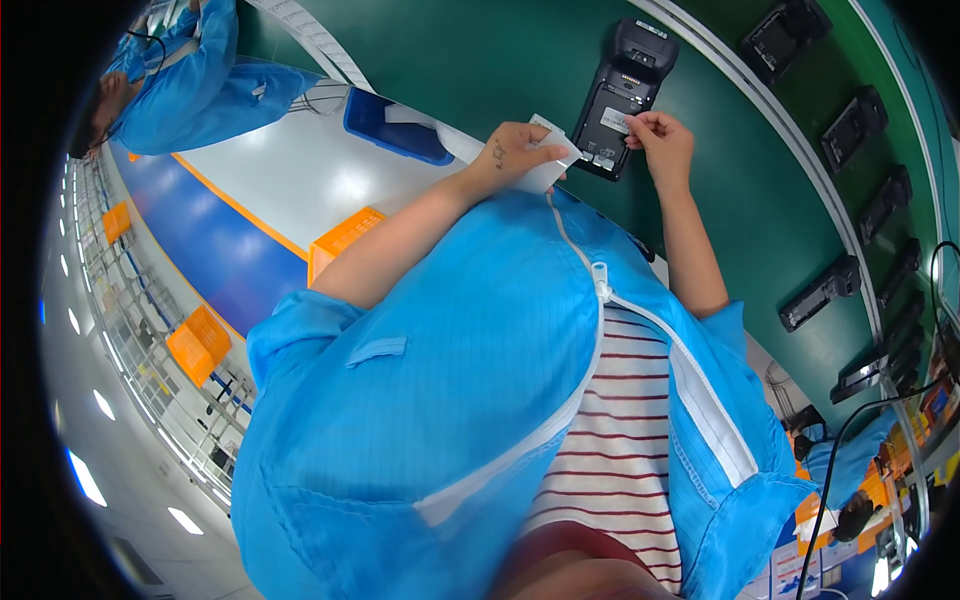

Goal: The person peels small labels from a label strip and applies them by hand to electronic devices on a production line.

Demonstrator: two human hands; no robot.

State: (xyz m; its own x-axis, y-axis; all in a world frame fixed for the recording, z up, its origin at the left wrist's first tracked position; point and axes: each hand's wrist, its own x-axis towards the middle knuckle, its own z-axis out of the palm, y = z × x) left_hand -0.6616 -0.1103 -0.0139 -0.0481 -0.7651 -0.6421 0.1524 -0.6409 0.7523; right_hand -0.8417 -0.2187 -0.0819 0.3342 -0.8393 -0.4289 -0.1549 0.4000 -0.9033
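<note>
A black handheld terminal [597, 137] lies on the green work surface in front of me, its back with the open recess facing up. My left hand [520, 155] is closed on a white label sheet [543, 178], thumb on top, beside the terminal's near end. A strip of the sheet trails off to the left behind the hand. My right hand [663, 148] pinches the right end of a small white label [614, 120], which lies over the terminal's recess. Whether the label is fully stuck down, I cannot tell.
More black terminals [820, 292] stand in a row along the right, beyond a metal rail [800, 140]. A blue bin [375, 125] sits at the left, near an orange crate [345, 235]. Another person in a blue smock [190, 100] is at the far left.
</note>
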